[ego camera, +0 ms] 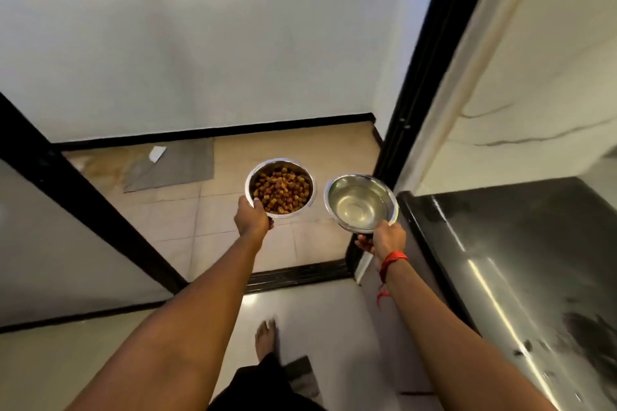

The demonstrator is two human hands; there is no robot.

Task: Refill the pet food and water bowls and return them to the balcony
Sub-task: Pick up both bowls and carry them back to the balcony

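My left hand grips the near rim of a steel food bowl full of brown kibble. A steel water bowl with clear water in it is held at its near rim by my right hand, which has a red thread on the wrist. Both bowls hang in the air side by side above the balcony's beige tiled floor, just past the black door threshold. The water bowl tilts slightly toward me.
A grey mat with a white scrap on it lies on the balcony floor at the left. Black door frames stand at left and right. A dark glossy countertop is close at right. My bare foot is on the white indoor floor.
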